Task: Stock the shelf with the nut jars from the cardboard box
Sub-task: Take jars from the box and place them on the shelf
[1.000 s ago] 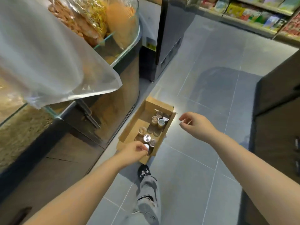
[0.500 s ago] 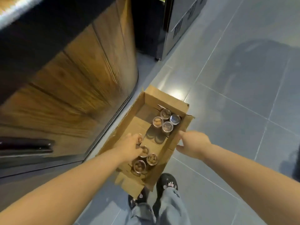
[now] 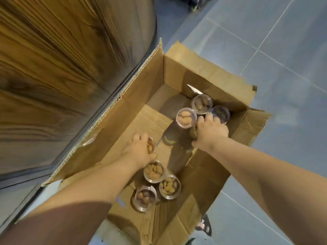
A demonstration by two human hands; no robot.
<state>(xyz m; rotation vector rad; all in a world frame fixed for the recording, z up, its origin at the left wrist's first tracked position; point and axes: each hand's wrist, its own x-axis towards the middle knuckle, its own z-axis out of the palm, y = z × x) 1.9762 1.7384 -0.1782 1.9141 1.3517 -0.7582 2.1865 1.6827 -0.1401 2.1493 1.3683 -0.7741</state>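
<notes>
An open cardboard box (image 3: 208,71) lies on the floor with several clear nut jars inside. Three jars stand near its front: one (image 3: 153,171), one (image 3: 169,186) and one (image 3: 145,196). At the far end stand more jars, among them one (image 3: 186,117), one (image 3: 202,103) and one (image 3: 221,113). My left hand (image 3: 139,150) is inside the box, fingers closed around a jar (image 3: 150,147) that is mostly hidden under it. My right hand (image 3: 211,132) reaches down over the far group and wraps a jar (image 3: 193,132), of which only an edge shows.
A wood-panelled counter front (image 3: 62,76) rises right beside the box's left flap. Grey floor tiles (image 3: 283,50) spread to the right and behind. My shoe (image 3: 205,226) shows by the box's near right corner.
The view has dropped much closer to the box. My left hand stays low on a jar near the middle; my right hand moved from the box's right wall into the far jar group.
</notes>
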